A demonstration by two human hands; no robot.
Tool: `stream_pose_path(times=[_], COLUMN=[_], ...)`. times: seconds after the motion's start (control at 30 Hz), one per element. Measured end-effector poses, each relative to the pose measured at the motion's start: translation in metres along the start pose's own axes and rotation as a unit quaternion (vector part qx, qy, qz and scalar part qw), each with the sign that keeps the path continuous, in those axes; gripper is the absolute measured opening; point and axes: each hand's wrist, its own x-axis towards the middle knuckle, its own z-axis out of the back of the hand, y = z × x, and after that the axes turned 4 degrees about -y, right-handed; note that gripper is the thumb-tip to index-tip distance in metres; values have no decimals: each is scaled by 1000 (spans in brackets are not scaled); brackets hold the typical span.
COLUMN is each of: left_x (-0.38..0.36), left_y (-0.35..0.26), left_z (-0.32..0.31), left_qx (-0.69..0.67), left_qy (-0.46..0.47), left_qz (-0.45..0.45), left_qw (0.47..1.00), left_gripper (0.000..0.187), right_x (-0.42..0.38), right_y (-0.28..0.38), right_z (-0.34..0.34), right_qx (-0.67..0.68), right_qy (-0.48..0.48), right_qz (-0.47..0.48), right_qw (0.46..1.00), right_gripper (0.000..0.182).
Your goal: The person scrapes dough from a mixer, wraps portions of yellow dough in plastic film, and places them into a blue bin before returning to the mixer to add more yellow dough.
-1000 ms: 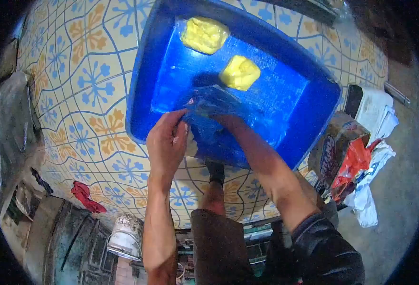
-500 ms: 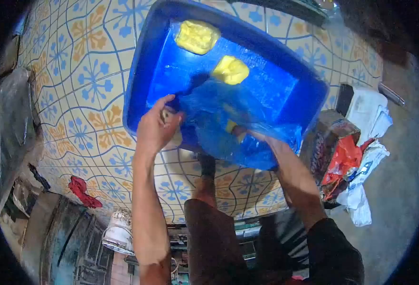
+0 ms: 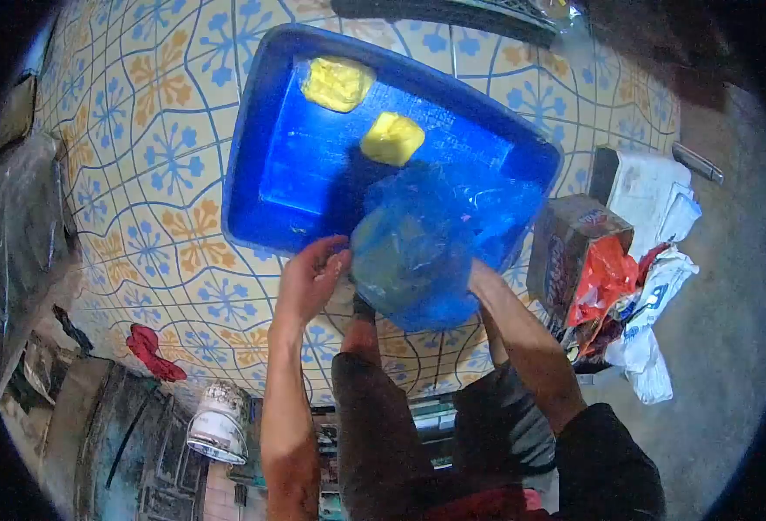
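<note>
A thin blue plastic bag [image 3: 413, 252] bulges over the near edge of a blue plastic tub [image 3: 313, 233]. At the bag's left edge, my left hand [image 3: 312, 280] has its fingers curled, with thumb and forefinger pinching the film. My right hand [image 3: 485, 285] reaches into the bag from the right, and the crumpled film hides its fingers. Something pale yellowish shows dimly through the bag's left side. Inside the tub lie two yellow wrapped lumps, one [image 3: 338, 84] by the far left corner and another [image 3: 392, 139] closer to the bag.
Right of the tub stands a cardboard box [image 3: 584, 230] with red and white plastic bags [image 3: 604, 282] spilling out. A white bucket [image 3: 218, 430] and a red cloth [image 3: 153, 352] are at lower left. Patterned tiles [image 3: 170, 161] cover the floor.
The bag has become rounder and fuller, and sits nearer my body. My left hand has come down and right to its edge. The tub appears lower in view.
</note>
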Motion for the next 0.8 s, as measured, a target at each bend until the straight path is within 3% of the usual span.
stream_pose_path(times=[0.03, 0.13, 0.27, 0.47, 0.57, 0.7, 0.8], left_x=[-3, -15, -21, -2, -2, -9, 3], left_y=[-6, -45, -98, -74, -68, -64, -27], left_z=[3, 13, 4, -11, -1, -2, -6], left_qx=[79, 205, 280, 248, 185, 260, 346], left_qy=[-39, -14, 21, -70, -36, -10, -44], left_qz=[-41, -25, -73, -143, -113, -82, -64], left_qw=[995, 978, 957, 956, 975, 962, 935], left_gripper=[38, 42, 50, 28, 20, 19, 20], right_x=[-2, -4, -8, -8, -9, -27, -44], right_y=[-2, -9, -18, -33, -40, 2, 10], right_z=[-3, -6, -7, -3, -2, 0, 8], right_qx=[-3, -8, -11, -23, -28, -57, 144], right_qy=[-12, -44, -73, -102, -101, -90, -16], right_qz=[-2, -11, -25, -44, -52, -2, -7], right_qw=[1000, 999, 997, 994, 993, 994, 989], right_gripper=[44, 45, 45, 46, 46, 48, 53])
